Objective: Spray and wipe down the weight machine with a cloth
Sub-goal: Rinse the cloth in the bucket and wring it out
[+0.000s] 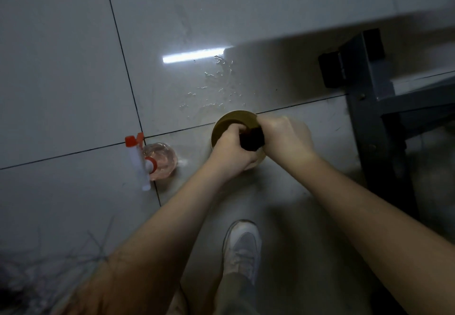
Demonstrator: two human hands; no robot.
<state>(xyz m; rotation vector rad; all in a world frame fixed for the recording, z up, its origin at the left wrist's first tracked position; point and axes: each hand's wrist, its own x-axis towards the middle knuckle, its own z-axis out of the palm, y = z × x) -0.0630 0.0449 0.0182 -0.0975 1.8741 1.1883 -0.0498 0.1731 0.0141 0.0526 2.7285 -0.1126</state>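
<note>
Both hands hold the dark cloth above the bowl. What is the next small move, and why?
Probably a firm twist of the cloth, kept over the bowl. The left hand and right hand both grip it directly above the bowl, and water already lies spilled on the tiles beyond, so any drips should fall inside.

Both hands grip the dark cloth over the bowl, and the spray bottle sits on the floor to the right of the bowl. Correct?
Not quite. The spray bottle sits on the floor to the left of the bowl, not the right, as the head view shows. The rest holds: the left hand and right hand both grip the dark cloth over the bowl.
</note>
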